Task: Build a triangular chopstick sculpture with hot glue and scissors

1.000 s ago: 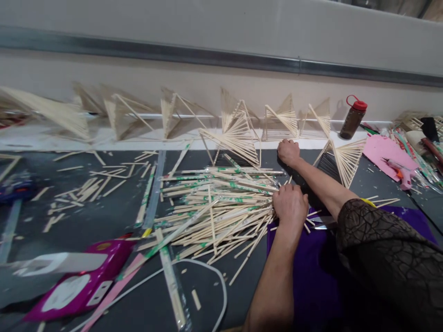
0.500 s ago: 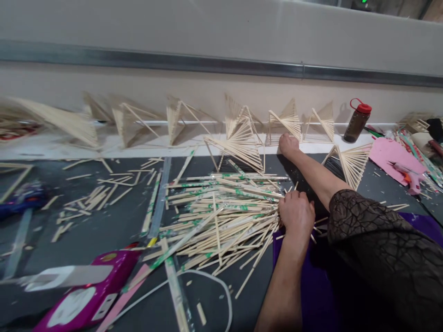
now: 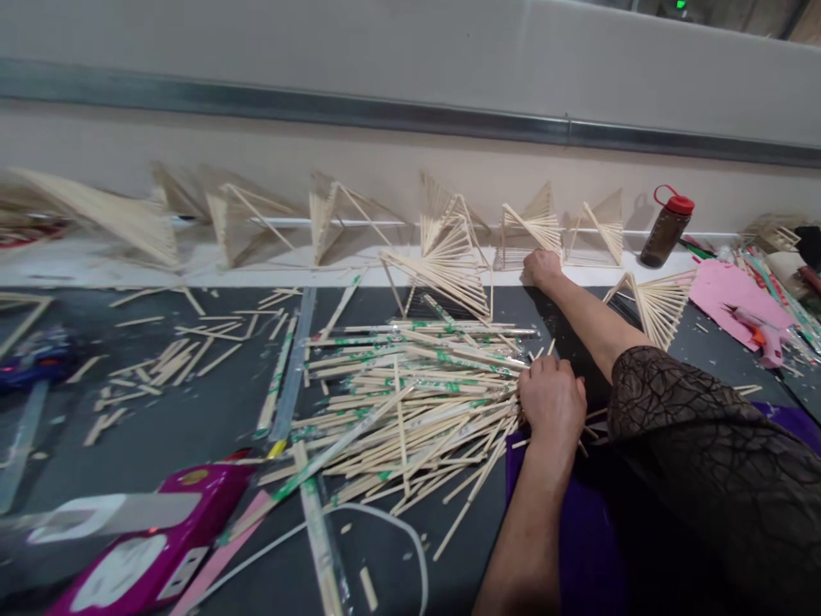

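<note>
My left hand (image 3: 552,396) lies at the right end of a large heap of thin wooden chopsticks (image 3: 410,411), some in clear wrappers with green print. Its fingers are curled over the stick ends, fingertips partly hidden. Farther back, my right hand (image 3: 544,268) is closed at the front base of a twisted, fan-shaped stick model (image 3: 531,224) on the white ledge (image 3: 269,272). Its fingers touch the base bar there. Similar models stand close by: one to the right (image 3: 599,229), one in front (image 3: 442,269), and one by my right forearm (image 3: 660,308).
A magenta tool (image 3: 160,539), a blue glue gun (image 3: 42,364) and short stick pieces (image 3: 170,364) lie at left. At right are a red-capped bottle (image 3: 667,227), pink sheet (image 3: 724,291) and pink glue gun (image 3: 763,338). A white cord (image 3: 410,530) loops in front; purple material (image 3: 581,547) lies under my arms.
The view has shifted slightly. My right hand has drawn slightly right along the model's base; my left hand stays on the chopstick ends.
</note>
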Available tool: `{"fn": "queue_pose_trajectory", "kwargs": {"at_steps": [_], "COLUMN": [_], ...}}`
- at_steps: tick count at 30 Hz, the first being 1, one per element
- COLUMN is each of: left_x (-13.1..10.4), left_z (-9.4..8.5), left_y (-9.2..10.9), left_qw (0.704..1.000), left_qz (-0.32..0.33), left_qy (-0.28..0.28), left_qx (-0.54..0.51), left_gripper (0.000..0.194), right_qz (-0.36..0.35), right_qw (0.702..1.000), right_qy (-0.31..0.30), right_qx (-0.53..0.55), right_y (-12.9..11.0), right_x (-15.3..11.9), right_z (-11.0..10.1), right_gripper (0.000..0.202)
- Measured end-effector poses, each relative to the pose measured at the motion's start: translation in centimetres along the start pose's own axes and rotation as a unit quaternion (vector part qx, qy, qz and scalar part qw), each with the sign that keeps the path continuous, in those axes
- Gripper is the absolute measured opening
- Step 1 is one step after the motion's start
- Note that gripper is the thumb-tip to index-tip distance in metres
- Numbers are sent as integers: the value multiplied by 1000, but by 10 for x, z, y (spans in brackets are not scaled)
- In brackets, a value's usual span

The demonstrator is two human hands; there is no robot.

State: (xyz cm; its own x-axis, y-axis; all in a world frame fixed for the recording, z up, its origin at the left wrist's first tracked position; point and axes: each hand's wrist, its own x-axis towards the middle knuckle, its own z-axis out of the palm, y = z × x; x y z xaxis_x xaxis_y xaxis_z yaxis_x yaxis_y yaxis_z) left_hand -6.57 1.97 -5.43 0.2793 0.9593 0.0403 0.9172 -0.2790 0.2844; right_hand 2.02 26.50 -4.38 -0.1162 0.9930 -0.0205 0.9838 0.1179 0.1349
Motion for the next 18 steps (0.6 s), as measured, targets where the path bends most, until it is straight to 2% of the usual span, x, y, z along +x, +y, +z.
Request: {"fn": "queue_pose_trajectory", "kwargs": {"at_steps": [7,14,18], "left_x": [0,0,-1], "left_z": [-1,-3,-3], "left_y": [2,3,3], "left_qw": [1000,1000,1000], "left_qz": [5,6,11], "left_qy": [1,-1,0], "left_qx": [-22,-21,-14], "left_gripper": [25,27,28], "right_qz": [33,-11,-23], "right_qw": [997,998,997], "right_qy": [67,61,73], "right_qx": [6,8,13], "right_y": [-7,-14,-15], "right_x": [-16,-58,-65], "right_z": [12,23,18], "right_gripper": [44,40,38]}}
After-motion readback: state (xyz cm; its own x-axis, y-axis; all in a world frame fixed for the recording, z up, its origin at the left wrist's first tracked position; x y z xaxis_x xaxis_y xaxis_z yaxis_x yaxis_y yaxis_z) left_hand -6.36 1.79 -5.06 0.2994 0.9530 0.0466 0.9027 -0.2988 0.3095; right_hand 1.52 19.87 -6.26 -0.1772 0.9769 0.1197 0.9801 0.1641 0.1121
